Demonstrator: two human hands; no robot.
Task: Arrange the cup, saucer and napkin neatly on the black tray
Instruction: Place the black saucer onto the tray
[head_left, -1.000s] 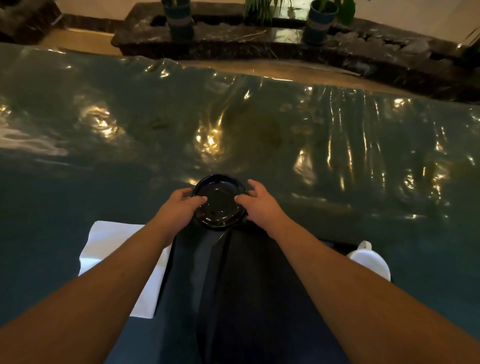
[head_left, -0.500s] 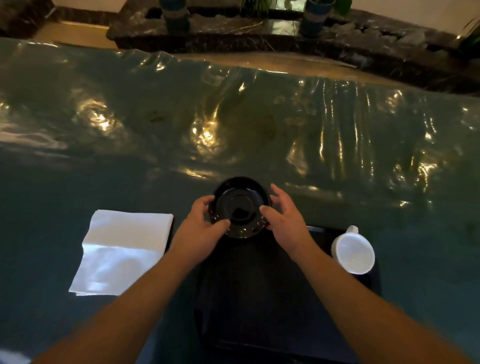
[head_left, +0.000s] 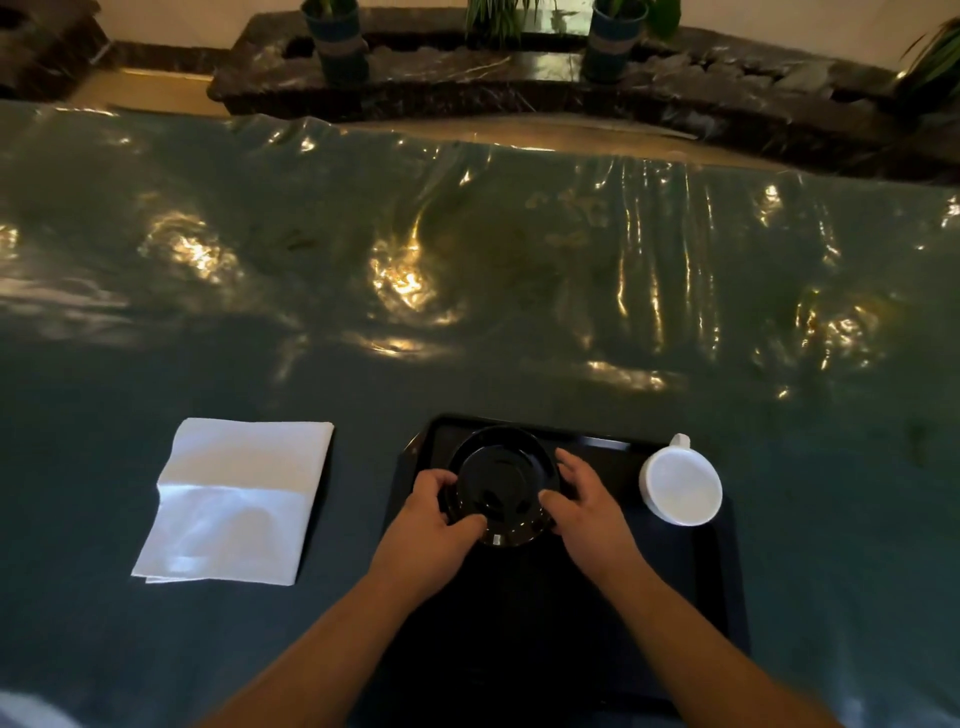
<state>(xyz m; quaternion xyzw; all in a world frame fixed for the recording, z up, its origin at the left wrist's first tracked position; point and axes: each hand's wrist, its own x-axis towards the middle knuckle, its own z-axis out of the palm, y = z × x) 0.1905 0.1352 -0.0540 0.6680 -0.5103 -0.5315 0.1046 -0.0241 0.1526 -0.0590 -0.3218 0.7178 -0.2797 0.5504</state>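
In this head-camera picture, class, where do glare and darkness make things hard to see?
Head view: warm glare streaks the wrinkled glossy green table cover; the round black saucer nearly merges with the rectangular black tray; the far table edge bows from wide-angle distortion.

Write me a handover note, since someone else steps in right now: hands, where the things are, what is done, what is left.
Left hand and right hand both grip the black saucer by its rim, over the far left part of the black tray; whether it rests there is unclear.
White cup stands at the tray's far right edge, handle pointing away.
Folded white napkin lies on the table, left of the tray.
Left: release the saucer, seat the cup, bring the napkin onto the tray.
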